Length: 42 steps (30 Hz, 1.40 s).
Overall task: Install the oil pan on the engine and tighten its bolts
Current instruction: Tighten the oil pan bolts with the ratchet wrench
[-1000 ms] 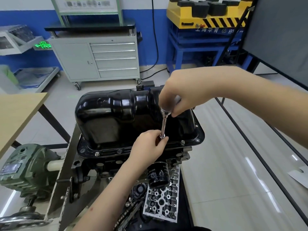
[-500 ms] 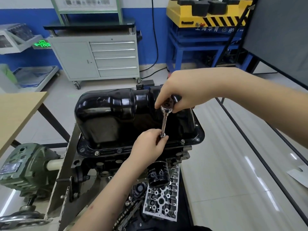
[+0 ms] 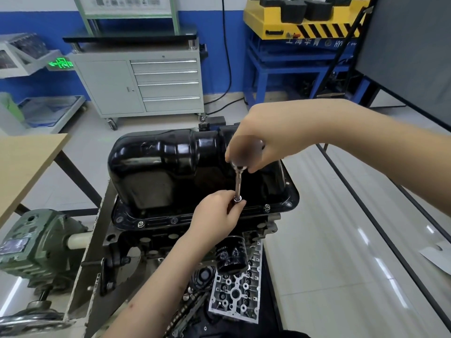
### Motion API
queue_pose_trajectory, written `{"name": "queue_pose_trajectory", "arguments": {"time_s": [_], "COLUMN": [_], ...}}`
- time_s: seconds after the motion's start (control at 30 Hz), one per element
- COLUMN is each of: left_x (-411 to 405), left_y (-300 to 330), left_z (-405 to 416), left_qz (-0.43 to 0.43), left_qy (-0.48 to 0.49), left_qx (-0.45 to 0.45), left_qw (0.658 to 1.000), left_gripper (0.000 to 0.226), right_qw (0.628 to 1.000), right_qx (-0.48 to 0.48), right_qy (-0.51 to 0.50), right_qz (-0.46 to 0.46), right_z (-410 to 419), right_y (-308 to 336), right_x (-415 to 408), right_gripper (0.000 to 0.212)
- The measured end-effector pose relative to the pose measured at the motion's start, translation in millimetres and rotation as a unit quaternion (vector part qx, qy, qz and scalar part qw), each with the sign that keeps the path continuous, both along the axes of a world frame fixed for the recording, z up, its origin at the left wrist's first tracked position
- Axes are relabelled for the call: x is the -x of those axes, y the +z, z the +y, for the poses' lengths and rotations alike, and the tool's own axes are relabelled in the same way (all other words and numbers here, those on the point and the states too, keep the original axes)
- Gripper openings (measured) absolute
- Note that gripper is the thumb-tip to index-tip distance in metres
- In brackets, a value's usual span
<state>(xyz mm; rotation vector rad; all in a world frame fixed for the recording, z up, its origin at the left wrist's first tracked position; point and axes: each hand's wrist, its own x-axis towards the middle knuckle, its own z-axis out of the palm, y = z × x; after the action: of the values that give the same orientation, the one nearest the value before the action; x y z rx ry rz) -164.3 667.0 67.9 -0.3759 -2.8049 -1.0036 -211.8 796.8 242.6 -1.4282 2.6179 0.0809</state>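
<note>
Behind engine (image 3: 195, 240): grey drawer cabinet (image 3: 146, 81); blue wall (image 3: 36, 23)

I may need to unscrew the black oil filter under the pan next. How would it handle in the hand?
The oil filter is a smooth, glossy cylinder, so it would probably be slippery to grip. It looks like a compact metal can, likely rigid and fairly heavy for its size. Set down on its side, it would probably roll.

One oil pan (image 3: 170, 172), one oil filter (image 3: 230, 256), two hands, left hand (image 3: 216, 212) and right hand (image 3: 266, 140), one socket tool (image 3: 238, 184), and four cabinet drawers (image 3: 168, 82).
</note>
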Motion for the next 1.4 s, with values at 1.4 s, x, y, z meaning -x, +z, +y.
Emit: {"name": "queue_pose_trajectory", "arguments": {"time_s": [1.4], "left_x": [-1], "left_y": [3], "left_z": [0], "left_qz": [-0.025], "left_qy": [0.004], "left_qx": [-0.002], "left_qw": [1.0], "left_gripper": [0.026], "right_qw": [0.998], "right_qx": [-0.037], "right_qy": [0.022], "right_qz": [0.054], "right_z": [-1], "right_y": [0], "right_x": [-5], "right_gripper": [0.024]}}
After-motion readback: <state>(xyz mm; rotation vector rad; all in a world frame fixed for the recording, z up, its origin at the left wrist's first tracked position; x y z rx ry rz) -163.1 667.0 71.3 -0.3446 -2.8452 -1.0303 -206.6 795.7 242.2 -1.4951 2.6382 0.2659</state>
